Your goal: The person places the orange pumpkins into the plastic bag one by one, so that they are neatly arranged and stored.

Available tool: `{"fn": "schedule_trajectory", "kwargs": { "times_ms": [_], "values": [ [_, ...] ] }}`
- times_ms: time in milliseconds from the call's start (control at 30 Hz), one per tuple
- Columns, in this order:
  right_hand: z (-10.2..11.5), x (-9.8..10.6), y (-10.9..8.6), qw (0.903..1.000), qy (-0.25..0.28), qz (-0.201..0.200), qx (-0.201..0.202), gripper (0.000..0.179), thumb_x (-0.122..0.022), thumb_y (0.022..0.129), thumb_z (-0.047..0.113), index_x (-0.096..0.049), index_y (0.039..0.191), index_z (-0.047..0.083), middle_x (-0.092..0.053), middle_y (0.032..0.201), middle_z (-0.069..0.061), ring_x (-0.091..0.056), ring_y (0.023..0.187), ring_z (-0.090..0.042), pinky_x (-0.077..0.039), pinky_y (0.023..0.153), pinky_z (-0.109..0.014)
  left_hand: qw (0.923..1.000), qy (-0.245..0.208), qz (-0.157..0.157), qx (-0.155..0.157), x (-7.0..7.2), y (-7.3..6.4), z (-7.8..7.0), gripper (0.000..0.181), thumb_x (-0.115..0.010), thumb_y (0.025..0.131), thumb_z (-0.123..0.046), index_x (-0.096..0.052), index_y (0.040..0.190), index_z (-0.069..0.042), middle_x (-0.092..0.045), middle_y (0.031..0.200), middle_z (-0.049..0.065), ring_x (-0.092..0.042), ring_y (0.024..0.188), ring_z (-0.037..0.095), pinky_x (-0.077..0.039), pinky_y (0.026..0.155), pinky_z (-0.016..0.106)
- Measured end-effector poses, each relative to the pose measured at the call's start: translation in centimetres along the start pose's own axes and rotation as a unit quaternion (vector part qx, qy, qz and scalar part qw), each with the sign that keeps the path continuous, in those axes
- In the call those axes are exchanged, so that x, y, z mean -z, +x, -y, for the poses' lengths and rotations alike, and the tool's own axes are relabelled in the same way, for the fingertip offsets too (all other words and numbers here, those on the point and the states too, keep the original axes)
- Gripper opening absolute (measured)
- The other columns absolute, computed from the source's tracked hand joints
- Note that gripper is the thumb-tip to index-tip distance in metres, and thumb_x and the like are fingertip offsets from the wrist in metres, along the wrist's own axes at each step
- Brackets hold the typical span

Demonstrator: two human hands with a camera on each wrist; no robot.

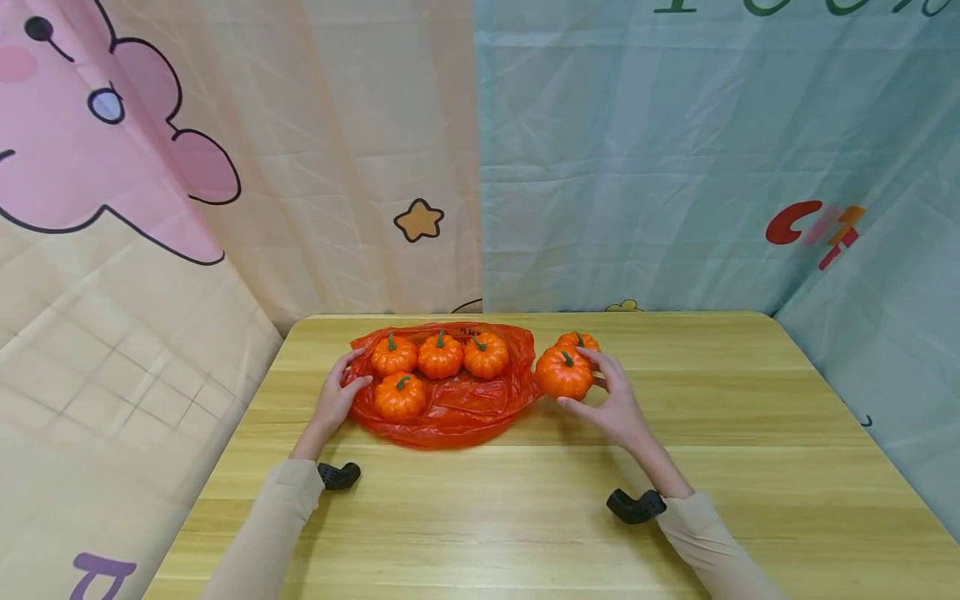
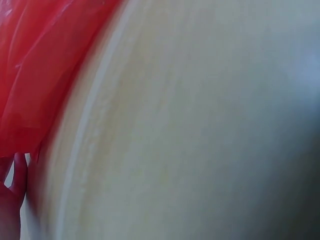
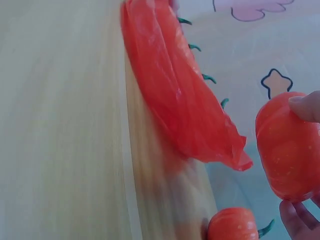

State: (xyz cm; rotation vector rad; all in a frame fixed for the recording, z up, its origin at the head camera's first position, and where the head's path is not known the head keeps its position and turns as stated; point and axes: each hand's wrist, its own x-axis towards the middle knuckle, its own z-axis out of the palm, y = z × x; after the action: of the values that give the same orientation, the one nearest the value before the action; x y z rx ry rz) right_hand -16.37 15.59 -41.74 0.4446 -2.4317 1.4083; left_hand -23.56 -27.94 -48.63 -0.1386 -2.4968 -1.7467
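My right hand (image 1: pixel 617 408) grips a small orange toy pumpkin (image 1: pixel 564 377) with a green stem, thumb on one side and fingers on the other. In the right wrist view, this pumpkin (image 3: pixel 287 147) is raised off the table. A second pumpkin (image 1: pixel 579 339) sits on the table just behind it, partly hidden. To the left a red plastic bag (image 1: pixel 450 429) lies spread wide, several pumpkins (image 1: pixel 440 356) resting in it. At the bag's left rim, my left hand (image 1: pixel 333 402) holds the plastic between thumb and fingers. The left wrist view catches only part of this hand (image 2: pixel 12 200).
Everything rests on a light wooden table (image 1: pixel 480 508). Printed curtains (image 1: pixel 360 167) rise behind and beside it. A black wrist-worn piece (image 1: pixel 339 476) shows at the left wrist, and another (image 1: pixel 636 506) at the right.
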Motion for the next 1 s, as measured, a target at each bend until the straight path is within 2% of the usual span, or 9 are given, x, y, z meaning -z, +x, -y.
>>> {"fn": "schedule_trajectory", "kwargs": {
  "times_ms": [133, 233, 333, 433, 533, 667, 900, 1000],
  "values": [
    [1.0, -0.5, 0.2, 0.9998, 0.015, 0.007, 0.008, 0.071, -0.08, 0.073, 0.004, -0.047, 0.135, -0.005, -0.047, 0.13, -0.024, -0.05, 0.115, -0.033, -0.044, 0.093, -0.017, 1.0, -0.003, 0.001, 0.001, 0.0, 0.1, 0.1, 0.052, -0.053, 0.097, -0.014, -0.035, 0.145, -0.007, -0.034, 0.151, 0.017, -0.04, 0.13, 0.031, -0.037, 0.086, 0.001],
    [1.1, -1.0, 0.5, 0.9993, 0.031, 0.013, 0.018, 0.071, -0.08, 0.072, 0.003, -0.047, 0.135, -0.005, -0.047, 0.13, -0.024, -0.05, 0.116, -0.033, -0.041, 0.091, -0.01, 1.0, -0.005, -0.001, -0.002, 0.1, 0.2, 0.1, 0.052, -0.053, 0.097, -0.014, -0.035, 0.145, -0.005, -0.034, 0.15, 0.018, -0.041, 0.129, 0.031, -0.037, 0.086, 0.0],
    [0.8, -1.9, 0.8, 0.9988, 0.039, 0.02, 0.023, 0.072, -0.081, 0.073, 0.003, -0.046, 0.136, -0.004, -0.047, 0.132, -0.023, -0.05, 0.116, -0.033, -0.044, 0.093, -0.016, 1.0, -0.004, -0.003, -0.005, 0.1, 0.2, 0.2, 0.052, -0.053, 0.097, -0.013, -0.035, 0.145, -0.005, -0.034, 0.15, 0.02, -0.042, 0.127, 0.032, -0.037, 0.085, 0.0],
    [-0.2, -3.1, 1.3, 0.9983, 0.046, 0.029, 0.023, 0.074, -0.081, 0.073, 0.006, -0.046, 0.138, 0.001, -0.046, 0.135, -0.019, -0.05, 0.119, -0.031, -0.048, 0.098, -0.032, 1.0, -0.001, -0.001, -0.003, 0.2, 0.2, 0.3, 0.052, -0.053, 0.097, -0.014, -0.035, 0.146, -0.006, -0.034, 0.151, 0.019, -0.041, 0.127, 0.031, -0.036, 0.086, 0.0],
    [-1.4, -4.4, 1.9, 0.9975, 0.057, 0.037, 0.02, 0.077, -0.084, 0.072, 0.012, -0.046, 0.139, 0.007, -0.046, 0.137, -0.014, -0.049, 0.123, -0.028, -0.046, 0.1, -0.046, 1.0, -0.001, -0.002, 0.002, 0.2, 0.2, 0.3, 0.052, -0.053, 0.097, -0.015, -0.035, 0.146, -0.007, -0.033, 0.152, 0.017, -0.04, 0.129, 0.03, -0.036, 0.087, 0.001],
    [-1.1, -5.5, 2.4, 0.9958, 0.075, 0.048, 0.019, 0.076, -0.084, 0.073, 0.017, -0.047, 0.139, 0.013, -0.047, 0.136, -0.009, -0.047, 0.124, -0.025, -0.045, 0.1, -0.049, 1.0, -0.005, 0.0, 0.001, 0.3, 0.1, 0.2, 0.054, -0.053, 0.098, -0.015, -0.034, 0.147, -0.007, -0.032, 0.153, 0.017, -0.04, 0.13, 0.031, -0.036, 0.087, 0.001],
    [-0.3, -7.2, 3.1, 0.9958, 0.066, 0.06, 0.017, 0.073, -0.083, 0.073, 0.021, -0.048, 0.137, 0.015, -0.047, 0.136, -0.009, -0.047, 0.122, -0.026, -0.043, 0.101, -0.048, 0.9997, -0.014, 0.011, 0.019, 0.2, -1.1, -2.9, 0.053, -0.051, 0.097, -0.007, -0.032, 0.147, -0.001, -0.03, 0.153, 0.021, -0.038, 0.132, 0.034, -0.035, 0.084, 0.0],
    [-0.2, -8.0, 3.3, 0.9964, 0.05, 0.066, 0.018, 0.073, -0.083, 0.073, 0.023, -0.049, 0.137, 0.016, -0.047, 0.137, -0.009, -0.047, 0.122, -0.025, -0.044, 0.102, -0.046, 0.9998, -0.007, 0.008, 0.019, 0.1, -1.3, -3.4, 0.052, -0.05, 0.097, -0.007, -0.033, 0.146, 0.0, -0.031, 0.152, 0.022, -0.039, 0.132, 0.035, -0.035, 0.084, -0.001]
  ]
}}
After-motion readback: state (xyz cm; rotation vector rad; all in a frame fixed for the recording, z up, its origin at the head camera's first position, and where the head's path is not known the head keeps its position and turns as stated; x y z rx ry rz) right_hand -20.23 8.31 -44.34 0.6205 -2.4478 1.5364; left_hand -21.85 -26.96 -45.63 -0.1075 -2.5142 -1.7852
